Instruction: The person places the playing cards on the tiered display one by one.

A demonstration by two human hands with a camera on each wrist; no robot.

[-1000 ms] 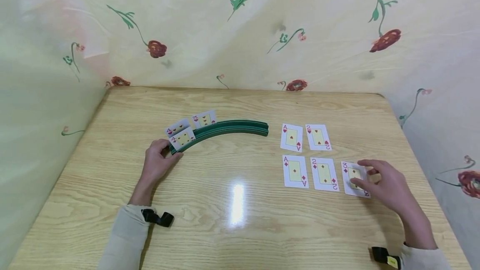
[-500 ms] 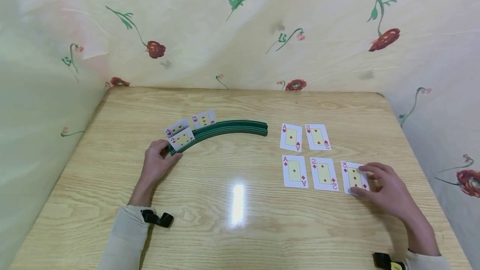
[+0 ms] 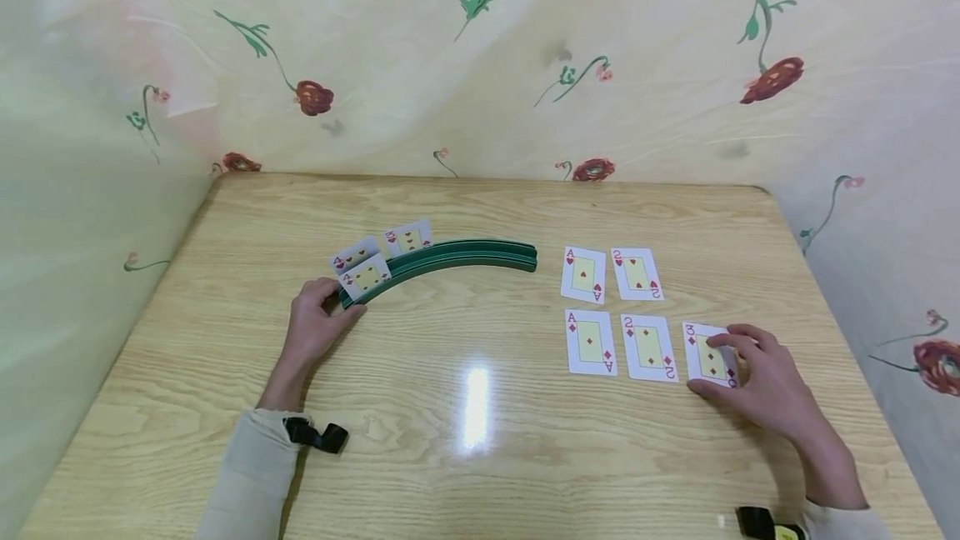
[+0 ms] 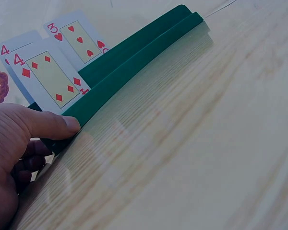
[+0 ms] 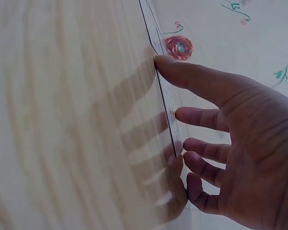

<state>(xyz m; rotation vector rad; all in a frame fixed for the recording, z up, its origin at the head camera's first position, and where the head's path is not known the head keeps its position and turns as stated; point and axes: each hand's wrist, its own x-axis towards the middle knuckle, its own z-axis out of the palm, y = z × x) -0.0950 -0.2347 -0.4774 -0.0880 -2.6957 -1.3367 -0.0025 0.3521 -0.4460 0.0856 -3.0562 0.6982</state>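
At the left of the table my left hand grips the near end of a curved green card holder, its thumb on the front face. Three playing cards stand in the holder: the four of diamonds in front, with the four of hearts partly hidden behind it, and the three of hearts farther along. Over on the right, my right hand touches the three of diamonds, which lies face up. Its thumb is at the card's near edge, and the index fingertip is over the card's face.
Left of the right hand lie the two of diamonds and ace of diamonds. Behind them are the ace of hearts and two of hearts. Flowered cloth hangs around the wooden table.
My right thumb has slid from the three of diamonds' face to its near edge, and the index finger has shifted left over the card. The left hand and holder stay put.
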